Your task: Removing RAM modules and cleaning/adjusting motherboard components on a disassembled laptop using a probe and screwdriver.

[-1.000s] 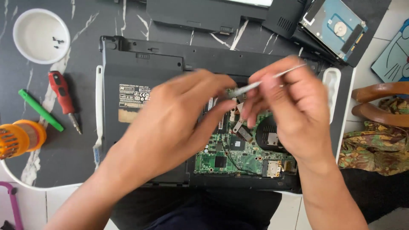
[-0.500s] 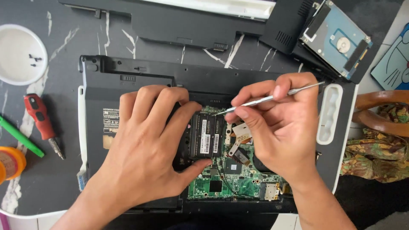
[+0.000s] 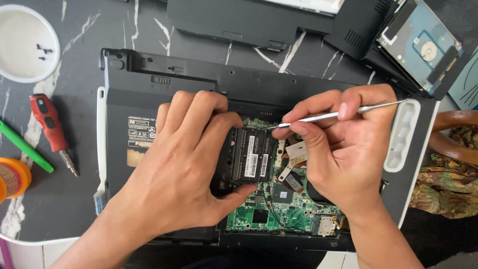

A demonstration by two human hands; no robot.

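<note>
On the dark marbled table (image 3: 74, 199), an opened black laptop (image 3: 164, 94) lies bottom side up, its green circuit board (image 3: 259, 216) exposed. The left hand (image 3: 184, 169) rests over the open bay, fingers curled on the upper edge of the memory module (image 3: 251, 157) and the thumb pressed at its lower edge; the module sits in its slot, slightly left of the board centre. The right hand (image 3: 343, 149) pinches a thin metal pry tool (image 3: 338, 114) between thumb and fingers, closed firmly around it, with the tip touching the module's upper right corner. To the left lie a red screwdriver (image 3: 50, 129), a green pen (image 3: 25, 147) and a white bowl (image 3: 10, 74) holding small screws. A hard drive (image 3: 423, 47) sits at upper right
</note>
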